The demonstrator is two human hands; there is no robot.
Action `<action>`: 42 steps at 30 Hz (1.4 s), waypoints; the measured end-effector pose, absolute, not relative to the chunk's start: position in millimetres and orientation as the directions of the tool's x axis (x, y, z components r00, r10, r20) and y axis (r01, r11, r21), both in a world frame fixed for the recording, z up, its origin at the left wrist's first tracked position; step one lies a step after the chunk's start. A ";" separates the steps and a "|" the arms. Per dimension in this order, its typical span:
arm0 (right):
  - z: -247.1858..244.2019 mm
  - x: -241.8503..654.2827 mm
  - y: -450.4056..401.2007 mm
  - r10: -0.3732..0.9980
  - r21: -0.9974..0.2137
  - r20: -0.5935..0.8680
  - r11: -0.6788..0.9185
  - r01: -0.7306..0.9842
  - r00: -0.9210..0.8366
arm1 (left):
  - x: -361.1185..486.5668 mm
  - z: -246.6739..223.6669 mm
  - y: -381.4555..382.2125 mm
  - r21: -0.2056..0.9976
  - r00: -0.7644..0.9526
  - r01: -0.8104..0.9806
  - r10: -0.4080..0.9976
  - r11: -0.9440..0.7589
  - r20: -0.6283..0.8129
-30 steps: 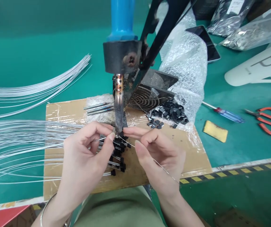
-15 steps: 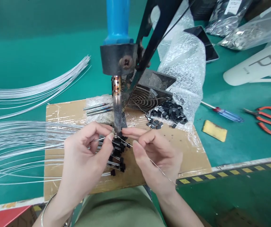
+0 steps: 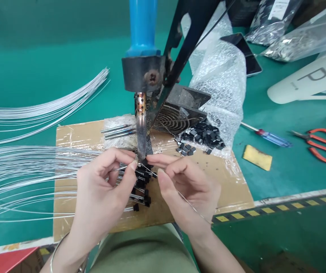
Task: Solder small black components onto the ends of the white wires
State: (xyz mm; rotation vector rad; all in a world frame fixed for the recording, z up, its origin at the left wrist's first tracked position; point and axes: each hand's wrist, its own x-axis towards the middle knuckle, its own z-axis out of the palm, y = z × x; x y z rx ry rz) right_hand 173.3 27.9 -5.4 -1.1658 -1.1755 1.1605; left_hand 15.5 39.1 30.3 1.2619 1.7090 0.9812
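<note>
- At the left hand (image 3: 103, 185), thumb and forefinger pressed together, no gap visible, on the end of a pale wire (image 3: 121, 168); small joint there mostly covered by the fingers, details impossible to tell.
- At the right hand (image 3: 191, 189), thumb and bent finger closed lightly on a thin metal strand (image 3: 193, 207), running across the palm and up toward the pinched end; forefinger stretched out near the left fingertips, contact uncertain.
- Just above this place, pointing downward, a dark iron tip (image 3: 141, 142), very near the wire end; touching or apart, cannot tell.
- Below and beside the fingers, on the cardboard (image 3: 231, 189), many wires already with black end pieces (image 3: 143, 193): by judgement, the done part, with the held wire apparently only half-way.
- Farther to the right, at the lower edge of the bubble wrap (image 3: 222, 76), a heap of loose black pieces (image 3: 204, 136), not joined to wires: seemingly the part not yet done.
- Farther to the upper left, a separate wire bundle (image 3: 74, 98), no black pieces seen on the near ends: seemingly also undone.
</note>
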 end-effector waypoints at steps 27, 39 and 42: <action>-8.7 171.3 26.8 0.998 -0.995 0.040 0.044 -0.085 0.045 | 14.5 28.8 39.8 0.905 -0.167 0.393 0.981 0.162 -0.103; -9.3 172.2 25.6 0.996 -0.997 0.063 0.066 -0.050 0.056 | 14.2 26.2 38.9 0.901 -0.153 0.410 0.985 0.141 -0.084; -9.2 171.9 25.1 0.996 -0.997 0.065 0.067 -0.041 0.054 | 14.8 27.4 39.7 0.906 -0.153 0.397 0.984 0.146 -0.092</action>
